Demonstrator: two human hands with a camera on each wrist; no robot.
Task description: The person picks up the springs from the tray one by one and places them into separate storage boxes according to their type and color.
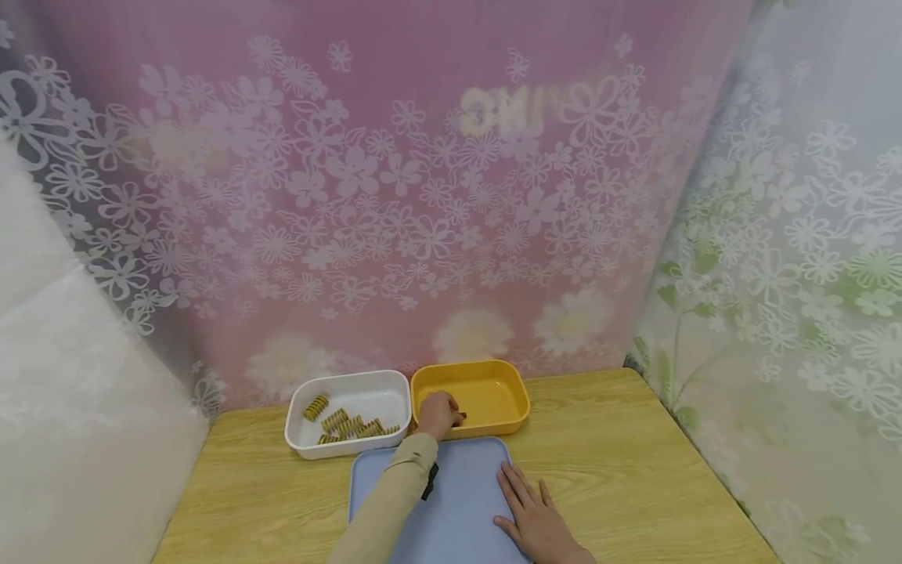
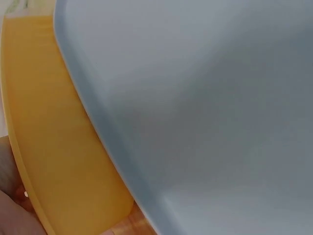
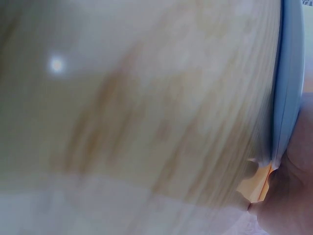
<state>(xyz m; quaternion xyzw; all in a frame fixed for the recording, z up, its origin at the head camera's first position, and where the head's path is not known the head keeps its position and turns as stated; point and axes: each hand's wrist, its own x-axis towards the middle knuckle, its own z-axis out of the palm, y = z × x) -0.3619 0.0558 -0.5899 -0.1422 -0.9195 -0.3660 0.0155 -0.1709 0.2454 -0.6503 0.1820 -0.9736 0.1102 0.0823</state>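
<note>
My left hand (image 1: 437, 413) reaches over the near wall of the yellow bin (image 1: 527, 403). Its fingers pinch a small dark brown piece (image 1: 460, 419), too small and covered to tell its kind. In the left wrist view only part of that hand shows, beyond the yellow wall. My right hand (image 1: 537, 517) lies with its fingers extended on the right edge of the light blue tray (image 1: 458, 501). In the right wrist view its fingers (image 3: 286, 196) appear at the tray's rim. To the left stands a white bin (image 1: 303, 450) with several yellow-and-dark coil springs (image 1: 350, 426).
The bins stand side by side at the back of the wood-grain table (image 1: 620, 470), the blue tray in front of them. A pink flowered curtain (image 1: 423, 196) hangs behind; pale sheets (image 1: 789, 313) flank both sides. A black band (image 1: 430, 482) is at the left wrist.
</note>
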